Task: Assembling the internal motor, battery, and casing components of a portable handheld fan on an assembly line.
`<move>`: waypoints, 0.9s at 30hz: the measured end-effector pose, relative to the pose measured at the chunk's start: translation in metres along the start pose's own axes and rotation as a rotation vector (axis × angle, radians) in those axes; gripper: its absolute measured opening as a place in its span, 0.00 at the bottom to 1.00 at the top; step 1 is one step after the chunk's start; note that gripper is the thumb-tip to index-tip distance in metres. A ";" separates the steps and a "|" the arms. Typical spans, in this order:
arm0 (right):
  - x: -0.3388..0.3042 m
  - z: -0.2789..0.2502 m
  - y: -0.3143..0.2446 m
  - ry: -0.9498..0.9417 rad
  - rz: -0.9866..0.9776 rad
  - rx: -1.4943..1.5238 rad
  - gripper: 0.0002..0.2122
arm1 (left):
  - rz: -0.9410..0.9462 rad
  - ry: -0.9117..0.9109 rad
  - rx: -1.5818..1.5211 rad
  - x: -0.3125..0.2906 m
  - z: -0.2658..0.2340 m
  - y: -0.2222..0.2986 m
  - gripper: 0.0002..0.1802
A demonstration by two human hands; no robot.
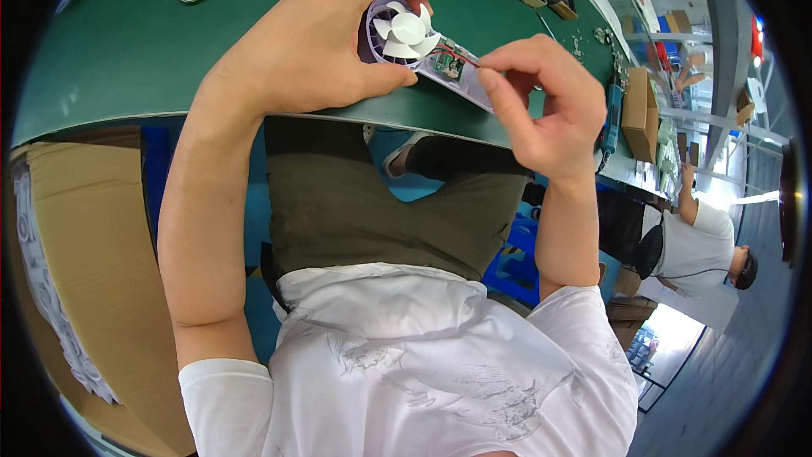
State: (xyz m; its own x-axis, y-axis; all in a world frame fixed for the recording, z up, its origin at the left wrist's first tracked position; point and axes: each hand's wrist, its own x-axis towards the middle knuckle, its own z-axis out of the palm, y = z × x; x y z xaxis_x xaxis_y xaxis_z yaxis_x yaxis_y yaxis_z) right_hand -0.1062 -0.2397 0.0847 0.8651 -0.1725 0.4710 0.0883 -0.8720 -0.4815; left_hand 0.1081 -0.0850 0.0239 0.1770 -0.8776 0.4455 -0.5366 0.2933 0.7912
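From afar, I had the left fingers [391, 79] curled around the white-bladed fan [408, 29] and the right fingers [509, 54] pinching its wires [459, 54] by the circuit board [449, 67], over the near edge of the green counter [144, 55]; a cardboard box [89, 228] stood left.

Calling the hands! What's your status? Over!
Left hand gripping handheld fan by its purple rim. Right hand pinching thin wires. Circuit board exposed in handle, wires partly across it.

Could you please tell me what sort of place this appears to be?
Most likely an electronics assembly workshop: a white-bladed lilac plastic fan with an exposed green circuit board, a green-topped workbench, and a brown cardboard box of pale parts suggest it.
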 end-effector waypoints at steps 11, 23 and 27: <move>0.006 0.001 -0.014 -0.007 -0.058 -0.214 0.08 | 0.015 -0.006 0.024 0.001 -0.002 0.005 0.37; 0.010 -0.006 -0.017 -0.206 0.647 0.218 0.04 | -0.021 -0.015 0.002 0.003 -0.003 0.008 0.35; 0.012 -0.004 -0.018 -0.201 0.675 0.273 0.06 | 0.006 0.021 -0.002 0.001 -0.002 0.005 0.33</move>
State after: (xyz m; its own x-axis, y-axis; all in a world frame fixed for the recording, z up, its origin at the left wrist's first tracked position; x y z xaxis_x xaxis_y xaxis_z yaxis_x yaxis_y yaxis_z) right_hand -0.0996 -0.2277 0.1019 0.8460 -0.5190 -0.1224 -0.3961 -0.4578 -0.7960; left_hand 0.1074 -0.0841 0.0291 0.1909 -0.8676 0.4591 -0.5364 0.2995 0.7890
